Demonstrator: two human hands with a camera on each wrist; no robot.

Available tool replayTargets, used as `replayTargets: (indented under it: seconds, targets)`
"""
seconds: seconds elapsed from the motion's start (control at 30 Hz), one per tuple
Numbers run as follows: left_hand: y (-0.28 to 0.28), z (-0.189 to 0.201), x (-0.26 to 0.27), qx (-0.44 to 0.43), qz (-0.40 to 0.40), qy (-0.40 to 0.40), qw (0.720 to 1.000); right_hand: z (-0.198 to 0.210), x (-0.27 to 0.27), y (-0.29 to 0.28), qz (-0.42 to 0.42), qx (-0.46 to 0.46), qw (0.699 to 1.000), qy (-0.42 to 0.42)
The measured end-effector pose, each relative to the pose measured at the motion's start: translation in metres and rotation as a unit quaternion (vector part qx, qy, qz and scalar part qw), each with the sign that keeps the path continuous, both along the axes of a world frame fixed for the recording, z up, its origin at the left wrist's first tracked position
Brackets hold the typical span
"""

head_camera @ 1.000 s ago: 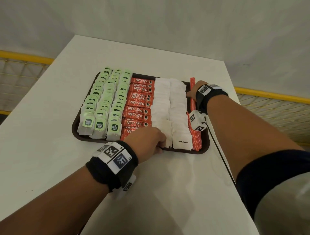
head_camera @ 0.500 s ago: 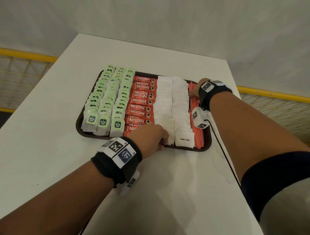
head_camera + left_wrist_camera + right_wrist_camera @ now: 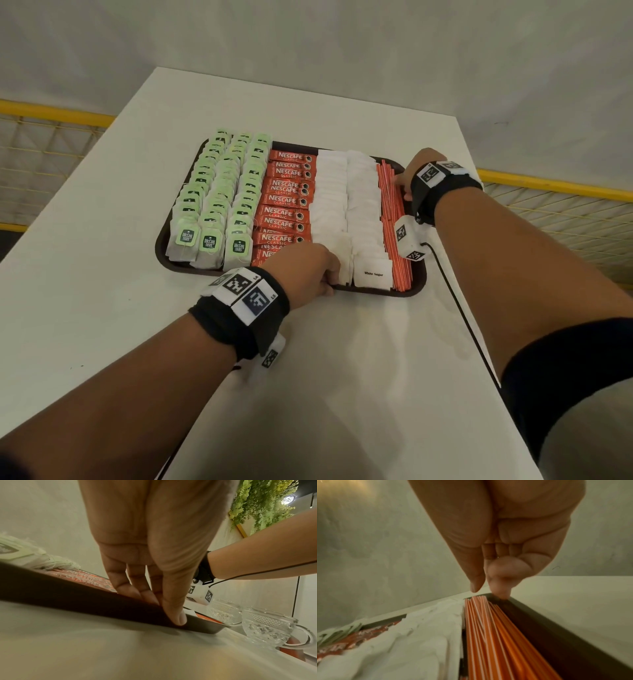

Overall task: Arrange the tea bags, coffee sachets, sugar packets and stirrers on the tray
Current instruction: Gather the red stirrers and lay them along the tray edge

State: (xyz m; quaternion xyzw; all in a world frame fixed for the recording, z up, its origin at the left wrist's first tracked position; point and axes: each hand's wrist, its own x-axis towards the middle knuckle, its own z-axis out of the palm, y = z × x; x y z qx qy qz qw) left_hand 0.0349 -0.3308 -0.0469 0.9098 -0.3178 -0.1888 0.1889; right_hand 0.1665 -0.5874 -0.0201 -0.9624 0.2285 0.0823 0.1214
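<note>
A white table [image 3: 102, 308] is carrying a dark brown tray [image 3: 164, 255], which is sitting flat on the half farther from the person. A black cable [image 3: 459, 301] is trailing across the tabletop just off the tray's right edge. In the left wrist view, two cut-glass cups [image 3: 267, 627] are standing side by side beyond the tray's corner.

White table [image 3: 102, 308] against pale wall [image 3: 308, 41]; yellow railing [image 3: 548, 185], perhaps mesh-filled, beside it.
</note>
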Motion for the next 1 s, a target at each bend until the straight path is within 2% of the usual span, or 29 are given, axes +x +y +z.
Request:
replayTargets:
  seconds: [0.17,0.3,0.43,0.5,0.6,0.7,0.8,0.9,1.0]
  targets:
    - [-0.001,0.002,-0.001,0.009,-0.005,-0.016,1.000,0.025,-0.030,0.007,-0.034,0.121,0.991,-0.047]
    - [-0.001,0.008,0.000,0.006,-0.012,-0.012,1.000,0.026,-0.056,0.023,-0.019,0.030,0.999,-0.028]
    - [0.002,0.019,0.005,-0.006,0.003,-0.003,1.000,0.012,-0.083,0.033,-0.012,-0.040,0.999,0.033]
    - [0.011,0.027,0.009,-0.046,0.047,-0.019,0.998,0.009,-0.096,0.036,-0.010,-0.068,0.996,0.062]
    - [0.047,0.036,0.017,-0.117,0.171,-0.075,0.975,0.000,-0.115,0.040,-0.012,-0.094,0.989,0.115]
    - [0.103,0.030,0.028,-0.075,0.316,-0.157,0.933,-0.019,-0.134,0.040,0.007,-0.108,0.984,0.144]
    - [0.152,0.013,0.031,-0.006,0.432,-0.143,0.891,-0.029,-0.147,0.044,0.014,-0.122,0.984,0.131]
    - [0.174,-0.005,0.030,0.038,0.449,-0.075,0.890,-0.023,-0.153,0.048,0.008,-0.101,0.987,0.121]
    - [0.180,-0.016,0.028,0.050,0.432,-0.068,0.898,-0.019,-0.151,0.052,-0.002,-0.102,0.988,0.119]
